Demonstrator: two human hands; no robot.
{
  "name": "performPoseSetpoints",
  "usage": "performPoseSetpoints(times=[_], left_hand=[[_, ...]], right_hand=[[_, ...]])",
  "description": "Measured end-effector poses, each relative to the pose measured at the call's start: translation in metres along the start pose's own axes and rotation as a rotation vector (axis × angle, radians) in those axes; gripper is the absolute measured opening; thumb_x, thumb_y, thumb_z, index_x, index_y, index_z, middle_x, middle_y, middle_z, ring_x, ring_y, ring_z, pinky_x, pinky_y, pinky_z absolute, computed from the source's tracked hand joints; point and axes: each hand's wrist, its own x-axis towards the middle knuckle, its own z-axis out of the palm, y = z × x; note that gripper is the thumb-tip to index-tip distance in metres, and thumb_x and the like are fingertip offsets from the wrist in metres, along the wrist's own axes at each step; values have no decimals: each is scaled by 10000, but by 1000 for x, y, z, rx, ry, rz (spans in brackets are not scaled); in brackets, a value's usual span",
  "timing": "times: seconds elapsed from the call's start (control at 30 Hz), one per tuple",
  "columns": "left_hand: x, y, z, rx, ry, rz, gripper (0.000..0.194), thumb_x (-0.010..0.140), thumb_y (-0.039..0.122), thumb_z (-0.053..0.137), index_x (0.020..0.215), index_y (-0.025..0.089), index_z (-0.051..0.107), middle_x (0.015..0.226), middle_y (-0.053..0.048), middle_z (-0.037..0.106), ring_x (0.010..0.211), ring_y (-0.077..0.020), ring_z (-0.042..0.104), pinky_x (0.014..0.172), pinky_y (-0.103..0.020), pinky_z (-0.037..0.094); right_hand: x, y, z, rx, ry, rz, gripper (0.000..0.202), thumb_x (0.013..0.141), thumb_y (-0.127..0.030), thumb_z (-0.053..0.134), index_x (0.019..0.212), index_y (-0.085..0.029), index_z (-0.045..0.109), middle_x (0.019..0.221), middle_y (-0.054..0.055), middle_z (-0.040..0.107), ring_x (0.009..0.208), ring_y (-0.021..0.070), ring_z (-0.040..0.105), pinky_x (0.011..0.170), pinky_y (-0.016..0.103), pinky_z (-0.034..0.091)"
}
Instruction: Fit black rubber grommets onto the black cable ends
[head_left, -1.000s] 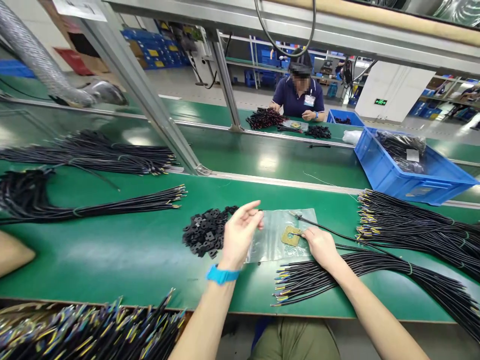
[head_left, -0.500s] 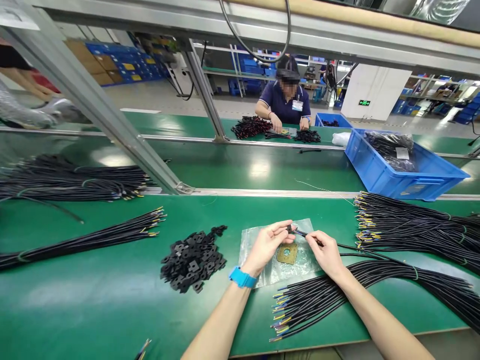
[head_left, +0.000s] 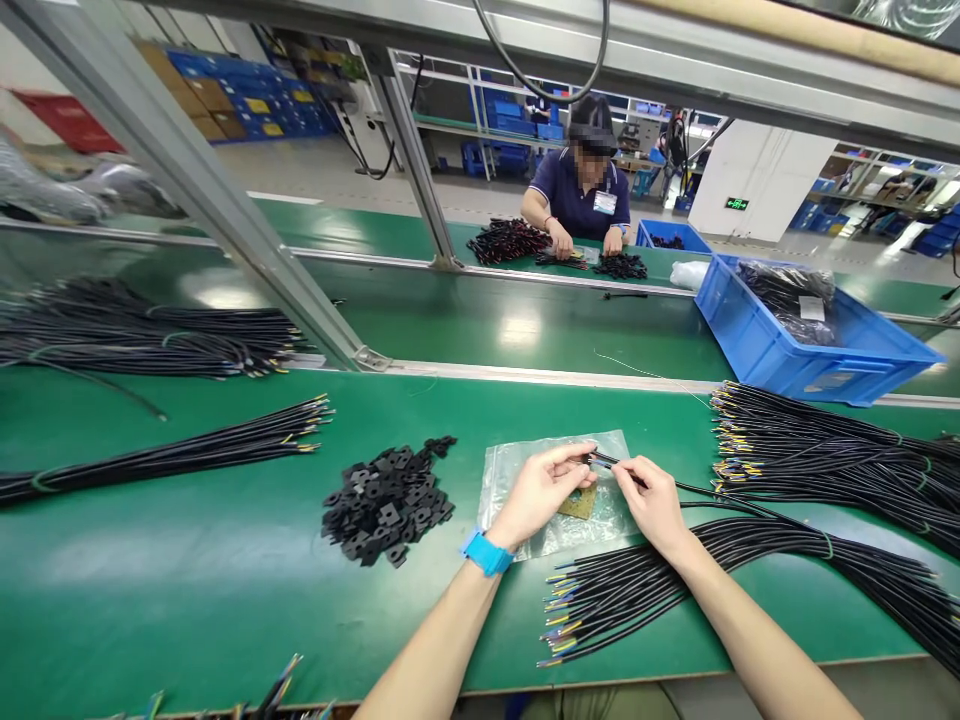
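Observation:
My right hand (head_left: 649, 500) pinches a black cable (head_left: 694, 490) near its end; the cable runs off to the right. Thumb and fingers of my left hand (head_left: 546, 490), with a blue band on the wrist, close on a small flat black piece (head_left: 592, 456) at the cable's tip. Fingers mostly cover that piece, so how far the cable enters it cannot be seen. Beneath both hands lies a clear plastic bag (head_left: 501, 470) with a brownish square plate (head_left: 577, 504) on it, partly hidden by my left hand. Left of the bag is a heap of flat black pieces (head_left: 386, 505), some with holes.
Cable bundles with bare coloured ends lie at front right (head_left: 622, 590), right (head_left: 810, 450), and left (head_left: 187, 450). A blue bin (head_left: 817, 370) with a bagged black load stands at back right. A slanted metal post (head_left: 225, 190) rises at left. Across the bench a co-worker (head_left: 581, 190) handles small parts.
My left fingers have closed further over the black piece and sit nearer the cable's tip, covering more of the brownish plate. The whole view has shifted slightly. My right hand keeps its grip.

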Motion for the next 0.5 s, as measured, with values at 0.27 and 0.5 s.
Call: performPoseSetpoints(times=[0.27, 0.5], left_hand=[[0, 2, 2, 71, -41, 75, 315, 845, 353, 626, 1088, 176, 719, 1110, -115, 673, 807, -192, 710, 781, -345, 588], [1, -5, 9, 37, 42, 43, 495, 763, 275, 711, 1234, 159, 610, 938, -78, 738, 875, -200, 687, 883, -373, 536]], right_hand=[[-1, -7, -3, -92, 61, -127, 275, 978, -363, 492, 896, -208, 704, 781, 59, 647, 705, 173, 593, 666, 286, 456], [-2, -10, -4, -175, 5, -184, 309, 1005, -324, 427, 909, -199, 692, 805, 77, 642, 775, 194, 577, 710, 304, 455]])
